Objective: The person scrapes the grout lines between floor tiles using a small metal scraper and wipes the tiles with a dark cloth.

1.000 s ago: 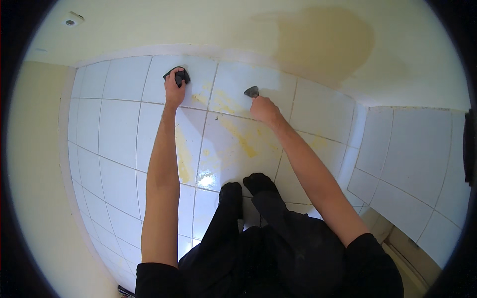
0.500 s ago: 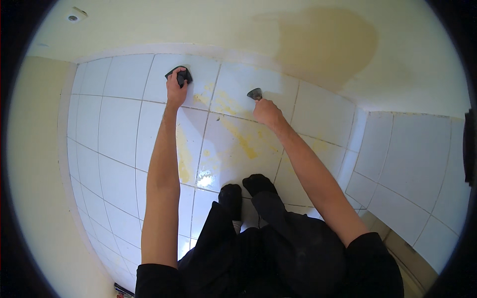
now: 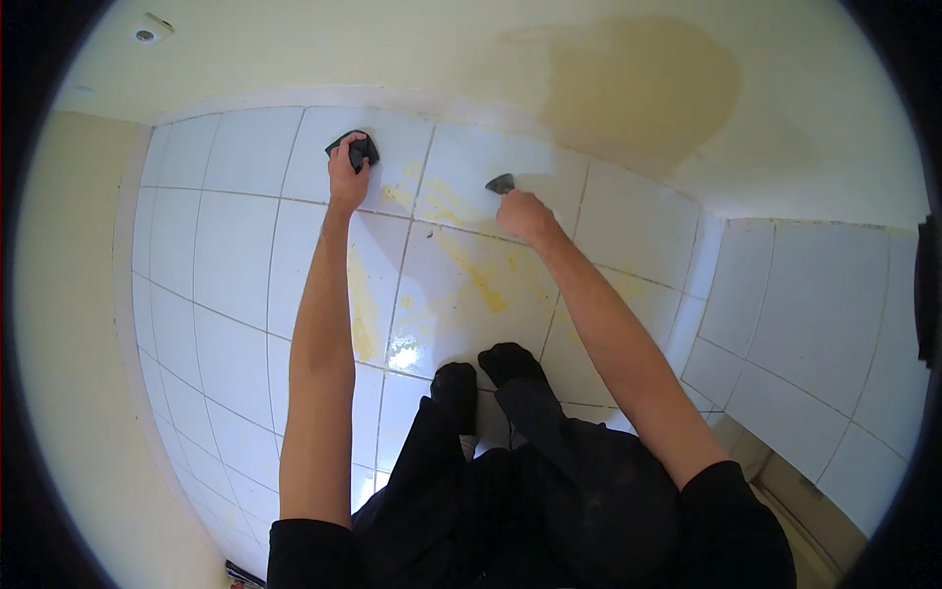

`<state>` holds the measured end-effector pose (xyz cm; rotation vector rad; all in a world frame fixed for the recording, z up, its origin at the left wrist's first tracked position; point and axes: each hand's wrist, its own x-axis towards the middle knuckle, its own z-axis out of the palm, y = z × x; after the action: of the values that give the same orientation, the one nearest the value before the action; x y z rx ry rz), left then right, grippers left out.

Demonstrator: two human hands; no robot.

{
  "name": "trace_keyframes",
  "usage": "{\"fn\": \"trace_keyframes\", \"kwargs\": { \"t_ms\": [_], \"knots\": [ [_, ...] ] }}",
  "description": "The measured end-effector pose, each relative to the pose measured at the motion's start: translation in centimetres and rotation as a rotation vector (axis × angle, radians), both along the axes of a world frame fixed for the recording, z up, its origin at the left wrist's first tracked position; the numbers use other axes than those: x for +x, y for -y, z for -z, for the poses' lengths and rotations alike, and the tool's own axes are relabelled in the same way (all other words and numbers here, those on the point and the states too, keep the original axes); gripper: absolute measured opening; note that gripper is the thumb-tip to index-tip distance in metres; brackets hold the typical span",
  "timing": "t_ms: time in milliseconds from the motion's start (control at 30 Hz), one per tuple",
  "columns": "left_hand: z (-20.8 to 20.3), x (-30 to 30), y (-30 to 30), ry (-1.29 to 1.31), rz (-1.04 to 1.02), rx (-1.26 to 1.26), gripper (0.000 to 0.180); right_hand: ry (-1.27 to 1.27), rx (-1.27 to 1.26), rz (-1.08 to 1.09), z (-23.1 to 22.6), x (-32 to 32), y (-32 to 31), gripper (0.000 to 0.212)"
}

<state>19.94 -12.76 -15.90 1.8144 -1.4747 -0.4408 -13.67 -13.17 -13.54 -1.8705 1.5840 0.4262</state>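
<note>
My left hand [image 3: 345,179] grips a dark crumpled cloth [image 3: 355,147] and presses it on a white floor tile near the base of the wall. My right hand [image 3: 525,216] is closed around a small scraper with a dark blade [image 3: 501,183], whose edge rests on the tile just ahead of the knuckles. Between and below the hands the white tiled floor [image 3: 235,255] carries yellow smears [image 3: 481,280]. Both arms are stretched forward.
My legs in dark trousers and black socks [image 3: 486,378] stand on the tiles below the hands. A cream wall [image 3: 412,49] with a large darker patch [image 3: 648,88] rises beyond. A tiled step or ledge [image 3: 814,324] lies to the right.
Both hands have shifted slightly away from me along the floor, toward the wall. The cloth and scraper stay in the same hands.
</note>
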Motion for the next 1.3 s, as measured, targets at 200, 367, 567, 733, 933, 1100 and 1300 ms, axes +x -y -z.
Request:
{"fn": "trace_keyframes", "kwargs": {
  "t_ms": [200, 367, 567, 733, 933, 1100, 1300],
  "knots": [
    [0.3, 0.4, -0.5, 0.009, 0.027, -0.026, 0.050, 0.028, 0.046, 0.095, -1.2, 0.7, 1.2, 0.036],
    [0.2, 0.5, -0.6, 0.033, 0.000, -0.007, 0.051, 0.043, -0.004, 0.101, 0.2, 0.7, -0.2, 0.036],
    [1.3, 1.8, -1.5, -0.042, -0.014, 0.017, 0.052, 0.053, 0.039, 0.172, -3.4, 2.5, -1.0, 0.035],
    [0.7, 0.7, -0.5, -0.016, 0.008, -0.015, 0.051, 0.069, 0.049, 0.217, -3.2, 1.8, 0.6, 0.035],
    [0.6, 1.0, -0.9, 0.045, 0.014, -0.051, 0.052, 0.061, 0.007, 0.219, -2.8, 2.3, -0.1, 0.035],
    [1.0, 1.9, -2.2, -0.043, -0.011, 0.004, 0.051, 0.050, 0.087, 0.160, -4.2, 3.4, -0.2, 0.035],
    [1.0, 1.9, -1.5, -0.022, 0.039, -0.062, 0.051, 0.049, 0.080, 0.212, -3.7, 3.0, 1.0, 0.035]
  ]
}}
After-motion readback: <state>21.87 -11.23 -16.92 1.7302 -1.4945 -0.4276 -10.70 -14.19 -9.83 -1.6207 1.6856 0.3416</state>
